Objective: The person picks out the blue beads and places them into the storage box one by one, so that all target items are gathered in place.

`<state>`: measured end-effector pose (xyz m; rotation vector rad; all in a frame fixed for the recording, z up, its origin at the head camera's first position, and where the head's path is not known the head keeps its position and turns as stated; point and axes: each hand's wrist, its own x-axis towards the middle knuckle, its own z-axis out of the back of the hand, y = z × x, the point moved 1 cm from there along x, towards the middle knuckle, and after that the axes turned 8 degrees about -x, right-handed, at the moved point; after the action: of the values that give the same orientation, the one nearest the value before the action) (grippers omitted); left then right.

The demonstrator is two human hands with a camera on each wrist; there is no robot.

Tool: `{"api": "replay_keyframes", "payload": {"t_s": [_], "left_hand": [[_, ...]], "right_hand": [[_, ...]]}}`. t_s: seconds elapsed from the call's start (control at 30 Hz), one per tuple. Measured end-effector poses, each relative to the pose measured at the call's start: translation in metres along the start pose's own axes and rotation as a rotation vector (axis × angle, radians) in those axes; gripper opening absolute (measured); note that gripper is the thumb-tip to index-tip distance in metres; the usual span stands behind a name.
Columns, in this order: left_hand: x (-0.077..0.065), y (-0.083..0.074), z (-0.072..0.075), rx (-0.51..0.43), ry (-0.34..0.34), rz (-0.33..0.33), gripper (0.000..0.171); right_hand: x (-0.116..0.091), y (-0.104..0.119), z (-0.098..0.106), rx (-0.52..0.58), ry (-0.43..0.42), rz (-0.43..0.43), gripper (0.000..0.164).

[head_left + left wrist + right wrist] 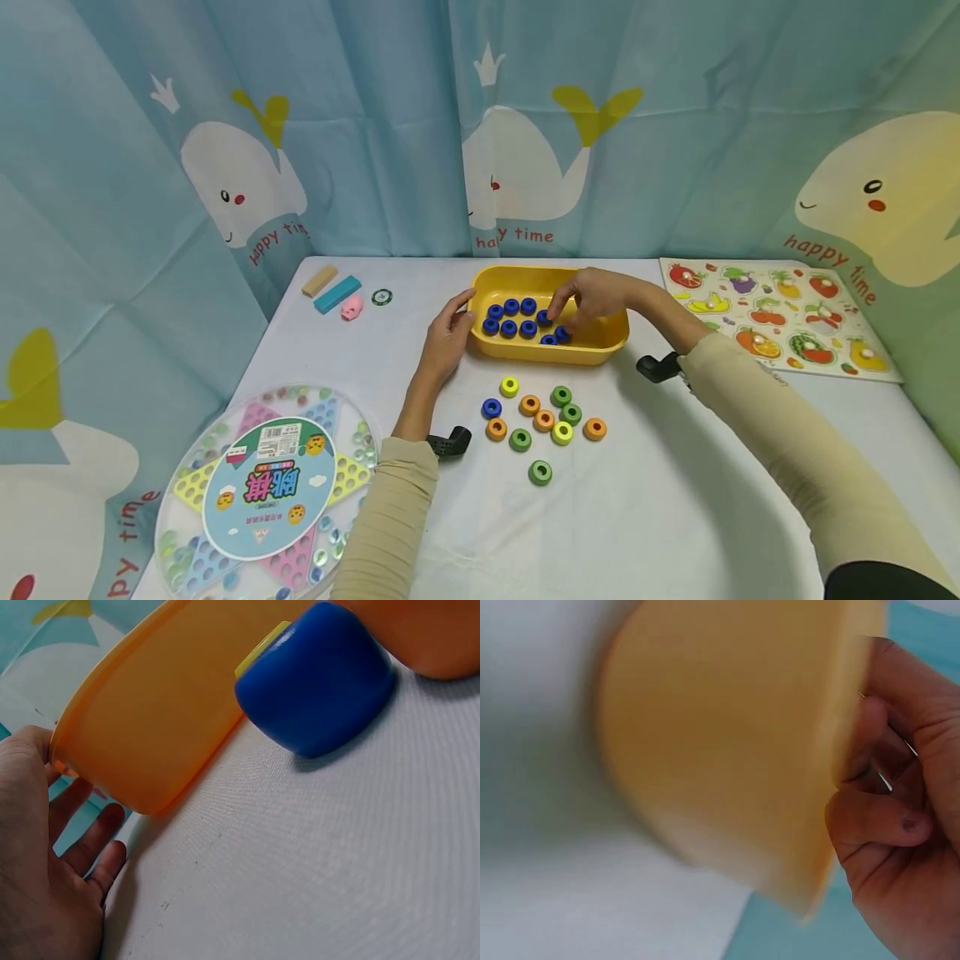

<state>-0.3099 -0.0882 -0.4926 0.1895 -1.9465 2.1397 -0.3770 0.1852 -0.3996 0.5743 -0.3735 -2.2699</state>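
A yellow tub [536, 354] stands towards the back of the table, with several blue ring-shaped beads [528, 329] on its floor. At the tub's left end, my left hand [447, 337] grips the rim; the left wrist view shows the thumb at the edge and the other fingers spread along the outside. My right hand [596, 296] reaches over the back right into the tub, fingers pointing down among the blue beads. Its index fingertip is at one bead, and another lies by the thumb. In the right wrist view the tub wall hides the fingertips.
In front of the tub lie loose green [540, 472], orange [595, 429] and yellow beads [509, 386], plus one blue bead [491, 408]. A round marble game board [270, 487] is at left, a fruit puzzle board [780, 317] at right. Small blocks [337, 294] and a pink pig [352, 307] sit back left.
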Motion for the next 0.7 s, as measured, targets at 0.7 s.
{"api": "replay_keyframes", "payload": {"t_s": [0.7], "left_hand": [[0.001, 0.002, 0.001, -0.015, 0.015, -0.023, 0.042]], "right_hand": [[0.000, 0.112, -0.089, 0.016, -0.052, 0.274, 0.033]]}}
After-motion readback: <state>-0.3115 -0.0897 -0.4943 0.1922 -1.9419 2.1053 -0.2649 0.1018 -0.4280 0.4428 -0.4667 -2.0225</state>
